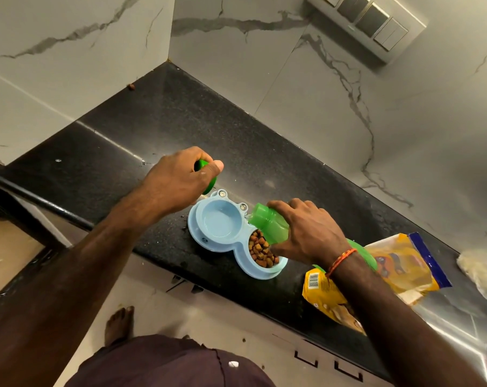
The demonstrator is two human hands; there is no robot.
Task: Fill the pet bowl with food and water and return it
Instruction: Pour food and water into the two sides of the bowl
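Nearest the camera, a dark purple garment [164, 364] fills the bottom edge, and a bare foot [119, 324] stands on the pale floor just before the cabinet fronts. Both forearms reach up from there over a black speckled surface [125, 163] that runs diagonally from the left to the lower right.

At the near right, a yellow pet food bag [404, 268] lies flat on the surface, partly hidden by the right forearm, which wears a red and orange thread bracelet [341, 261]. A crumpled pale plastic bag [482, 272] sits at the right edge beyond it.

The right hand [309, 233] has its grip clamped round a green bottle [270, 223], which is tilted with its open mouth pointing left and down at the rim between the two wells of the blue pet bowl [197, 233]. The bowl rests on the surface near its front edge. Its right, nearer well holds brown kibble [261, 251]; its left well shows a shallow, clear layer at the bottom.

Just beyond the bowl's far left edge, the left hand [180, 177] has its fingers curled in a grip on a green cap [206, 177], held above the surface.

Farther off, white marble-veined wall panels [83, 37] meet in a corner, and a switch plate [373, 20] is mounted on the right wall.
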